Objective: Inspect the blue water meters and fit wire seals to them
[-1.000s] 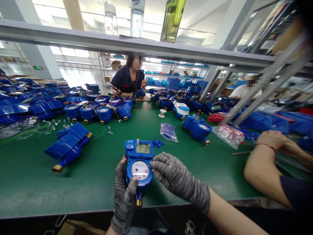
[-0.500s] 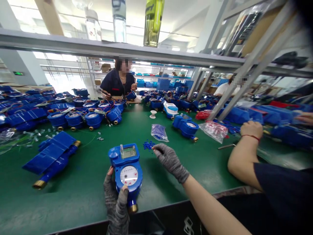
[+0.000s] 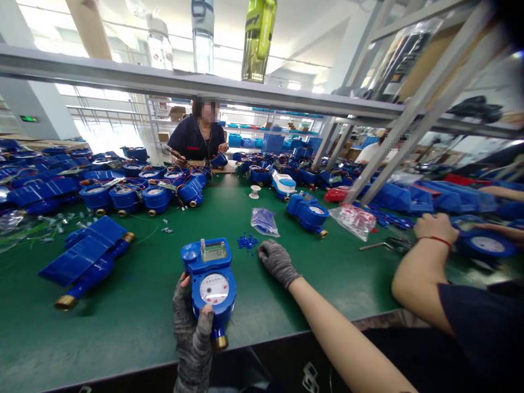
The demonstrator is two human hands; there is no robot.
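A blue water meter [image 3: 215,265] with a small display and a round white dial is in my left hand [image 3: 194,327], thumb over its lower front. Its brass threaded end points down toward me, over the table's front edge. My right hand [image 3: 278,262], in a grey fingerless glove, is closed low over the green table, just right of a pile of tiny blue pieces [image 3: 247,241]. Its fingertips are curled under, so whatever they hold is hidden. Behind the pile lies a clear bag [image 3: 264,221] of blue pieces.
Another blue meter [image 3: 88,262] lies at left, and one more [image 3: 308,213] stands right of the bag. A white spool [image 3: 254,191] and a bag of red pieces [image 3: 354,220] lie behind. At right, a co-worker's arm [image 3: 426,262] reaches over the table. Several meters crowd the back.
My right hand has drawn a little right, away from the blue pile, its fingers more curled. The co-worker's arm at right has shifted right, and a meter now shows by that person's hands.
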